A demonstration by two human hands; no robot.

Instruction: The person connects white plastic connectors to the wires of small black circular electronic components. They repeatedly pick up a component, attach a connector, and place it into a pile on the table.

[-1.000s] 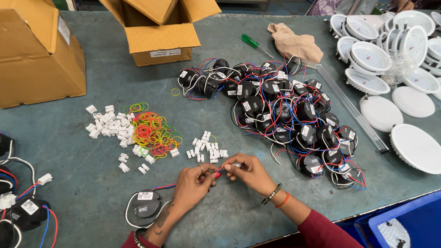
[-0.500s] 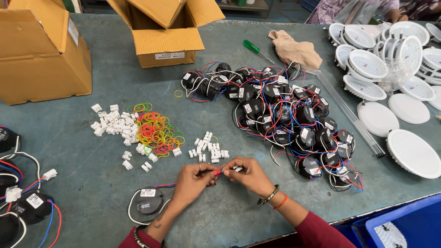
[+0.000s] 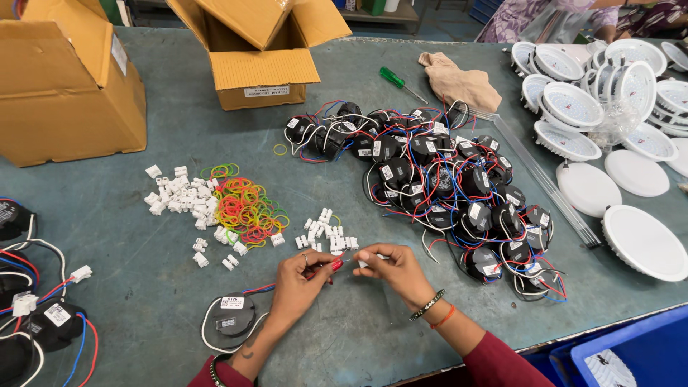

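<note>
My left hand [image 3: 301, 281] pinches the end of a red wire [image 3: 335, 265] that runs back to a round black driver unit [image 3: 229, 321] lying by my left forearm. My right hand [image 3: 395, 271] holds a small white connector [image 3: 364, 263] close to that wire end, the two hands almost touching over the green table. Just above them lies a small cluster of white connectors [image 3: 326, 234].
A big heap of black drivers with red, blue and white wires [image 3: 444, 188] fills the middle. Coloured rubber bands [image 3: 247, 208] and more white connectors [image 3: 175, 197] lie left. Cardboard boxes [image 3: 68, 79] [image 3: 261, 61], a green screwdriver [image 3: 396, 80], a cloth [image 3: 459, 82], white round lamps [image 3: 616, 136] and finished drivers [image 3: 32, 308] surround them.
The camera view has shifted slightly. Both hands stay together at the same spot, still working the red wire end and the white connector.
</note>
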